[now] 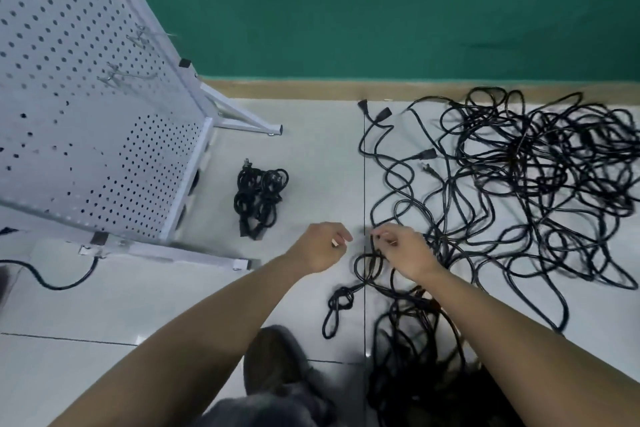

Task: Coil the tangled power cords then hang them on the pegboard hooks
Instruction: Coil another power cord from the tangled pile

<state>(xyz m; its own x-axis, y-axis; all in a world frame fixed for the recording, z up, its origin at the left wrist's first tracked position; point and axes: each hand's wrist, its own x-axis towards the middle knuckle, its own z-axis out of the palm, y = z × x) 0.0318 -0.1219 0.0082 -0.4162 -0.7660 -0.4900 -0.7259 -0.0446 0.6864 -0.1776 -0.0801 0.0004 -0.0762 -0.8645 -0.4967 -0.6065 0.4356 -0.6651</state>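
- Pale floor tiles [311, 149] below a green wall [381, 10] carry all the cords. None is on the pegboard [86, 97] yet, and its hooks [128, 76] show bare.
- You have one coiled bundle [259, 199] lying on the floor near the pegboard's foot, coiled but not hung.
- Most of the work is left: the big tangle [536, 184] spreads over the tiles to your right, well apart from the bundle.
- Your right hand [403, 253] pinches a loose cord [367, 263] at the tangle's near edge, fingers [384, 236] closed on it.
- Your left hand [322, 248] hovers just beside, fingers [341, 236] curled; whether they hold anything I cannot tell.
- By my judgement you are early on, freeing one cord to coil.
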